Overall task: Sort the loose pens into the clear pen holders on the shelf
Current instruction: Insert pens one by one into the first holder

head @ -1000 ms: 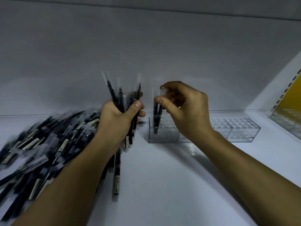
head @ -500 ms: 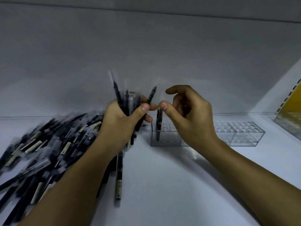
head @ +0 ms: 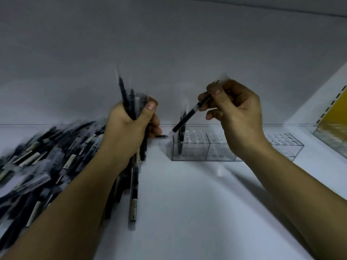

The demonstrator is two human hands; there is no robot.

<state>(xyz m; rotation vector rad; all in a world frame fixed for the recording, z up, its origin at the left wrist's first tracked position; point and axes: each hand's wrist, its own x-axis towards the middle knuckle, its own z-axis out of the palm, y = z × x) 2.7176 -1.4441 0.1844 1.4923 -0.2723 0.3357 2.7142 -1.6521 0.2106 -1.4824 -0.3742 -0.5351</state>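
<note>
upright in the clear holder (head: 189,154) stand pens (head: 180,145); right hand (head: 238,117) pinches another pen (head: 187,118), left hand (head: 129,128) grips a bunch (head: 124,94).

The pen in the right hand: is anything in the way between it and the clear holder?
Nothing visible blocks it. The right hand pinches the pen tilted, its tip near the left end of the clear holder. Only standing pens occupy that corner; the holes beside them look free.

Single head view, forward and down, close over the white shelf (head: 187,203).
</note>
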